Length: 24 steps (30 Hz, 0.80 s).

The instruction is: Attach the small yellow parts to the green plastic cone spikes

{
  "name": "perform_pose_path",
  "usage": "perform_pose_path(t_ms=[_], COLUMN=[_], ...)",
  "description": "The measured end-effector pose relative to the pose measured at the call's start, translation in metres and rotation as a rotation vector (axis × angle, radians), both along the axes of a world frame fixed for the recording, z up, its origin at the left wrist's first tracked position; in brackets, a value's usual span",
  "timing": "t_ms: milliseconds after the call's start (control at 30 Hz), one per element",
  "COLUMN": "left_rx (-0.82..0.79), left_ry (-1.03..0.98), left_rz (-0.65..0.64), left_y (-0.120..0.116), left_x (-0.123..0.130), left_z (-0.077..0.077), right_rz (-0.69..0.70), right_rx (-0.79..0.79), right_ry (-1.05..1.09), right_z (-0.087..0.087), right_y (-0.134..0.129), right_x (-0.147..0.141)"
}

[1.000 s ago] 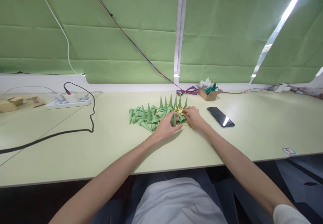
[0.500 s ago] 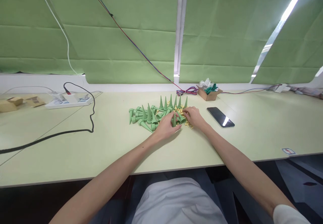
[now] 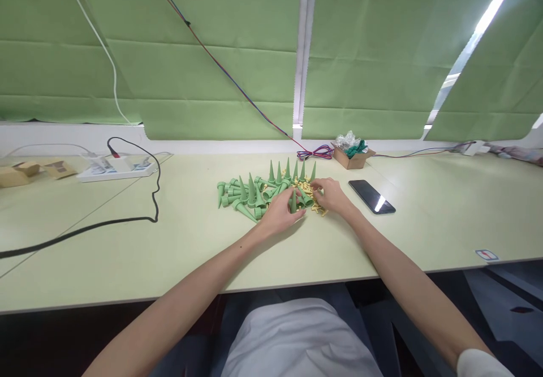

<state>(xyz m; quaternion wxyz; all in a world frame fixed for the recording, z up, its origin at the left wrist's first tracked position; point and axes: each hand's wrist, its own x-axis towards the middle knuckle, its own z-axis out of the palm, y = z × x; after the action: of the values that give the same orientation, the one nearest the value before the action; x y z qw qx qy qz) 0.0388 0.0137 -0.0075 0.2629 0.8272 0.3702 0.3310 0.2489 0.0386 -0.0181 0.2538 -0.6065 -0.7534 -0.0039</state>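
Observation:
My left hand (image 3: 280,211) is closed around a green plant watering spike (image 3: 293,202), its tip pointing up between thumb and fingers. To its right, my right hand (image 3: 333,194) reaches with bent fingers to the edge of a pile of small yellow plastic pieces (image 3: 304,187). Whatever those fingertips pinch is too small to make out. Many more green spikes (image 3: 244,210) lie heaped left of my left hand, with a few standing among them. Behind both hands, several spikes (image 3: 288,170) stand point up in a row.
Right of my right hand lies a black phone (image 3: 372,197). A small cardboard box (image 3: 354,160) with crumpled plastic and green material stands at the back, beside coiled wires (image 3: 316,153). On the left are a power strip (image 3: 116,170) and a black cable (image 3: 155,207).
My right hand has shifted very slightly to the right at the yellow pieces. My left hand keeps its hold on the spike in the same place.

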Motion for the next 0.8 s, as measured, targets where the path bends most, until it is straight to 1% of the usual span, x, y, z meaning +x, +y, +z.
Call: perform_pose_path(t_ms=[267,400,500,600,667,733,800], left_rx=[0.001,0.001,-0.018,-0.03,-0.039,-0.06,-0.076], left_ry=[0.001,-0.002,-0.008,-0.033,-0.048,-0.058,-0.062], left_rz=[0.002,0.002,0.001,0.036,0.067,0.08,0.082], left_y=[0.001,-0.001,-0.002,-0.004,-0.004,-0.004,-0.003], left_x=[0.0,0.0,0.0,0.001,0.001,0.001,0.001], left_z=[-0.001,0.0,0.002,0.004,0.006,0.007,0.008], right_rz=[-0.002,0.004,0.021,0.046,0.073,0.122,0.182], right_rx=[-0.032,-0.043,-0.004,0.101,0.16,0.18,0.18], right_ry=[-0.049,-0.023,0.031,0.151,0.294,0.466,0.587], right_z=[0.0,0.001,0.002,0.005,0.006,0.008,0.009], right_y=[0.0,0.001,-0.001,-0.004,-0.006,-0.009,-0.012], right_x=[0.002,0.003,0.003,0.0,-0.004,-0.01,-0.018])
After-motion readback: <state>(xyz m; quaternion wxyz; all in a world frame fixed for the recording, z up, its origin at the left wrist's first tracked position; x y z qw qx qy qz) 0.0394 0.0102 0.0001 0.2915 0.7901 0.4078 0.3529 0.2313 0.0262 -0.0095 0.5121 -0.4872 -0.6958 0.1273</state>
